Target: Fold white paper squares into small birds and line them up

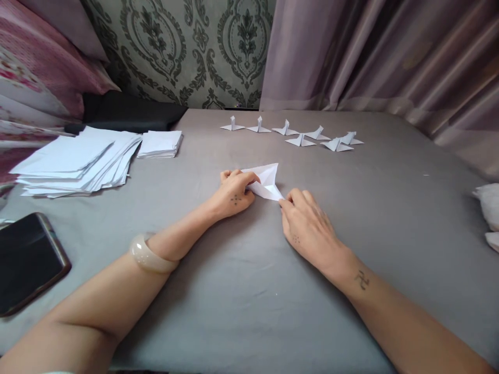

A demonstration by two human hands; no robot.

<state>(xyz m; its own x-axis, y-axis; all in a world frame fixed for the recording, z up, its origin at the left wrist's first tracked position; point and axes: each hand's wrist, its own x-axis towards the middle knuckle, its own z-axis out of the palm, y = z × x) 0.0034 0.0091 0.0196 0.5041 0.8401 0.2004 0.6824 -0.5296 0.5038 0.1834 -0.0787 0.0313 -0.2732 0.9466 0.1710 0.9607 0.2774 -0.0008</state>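
Note:
A partly folded sheet of white paper (pixel 268 179) is held between my two hands, just above the grey cloth. My left hand (pixel 237 192) is closed on its left side, thumb and forefinger pinching it, and covers that end. On the other side, my right hand (pixel 307 223) pinches the paper's lower right corner between thumb and fingertips. Creases and an opened flap show in the middle of the sheet. Beyond it stand several small folded paper birds (pixel 300 139) with flat pointed wings.
A fanned stack of white paper (pixel 78 161) lies at the left, beside a smaller stack of cut sheets (pixel 160 144). A phone (pixel 31 265) rests near my left forearm. Behind the stacks is a black item (pixel 128 111). A whitish object (pixel 489 208) sits at the right edge.

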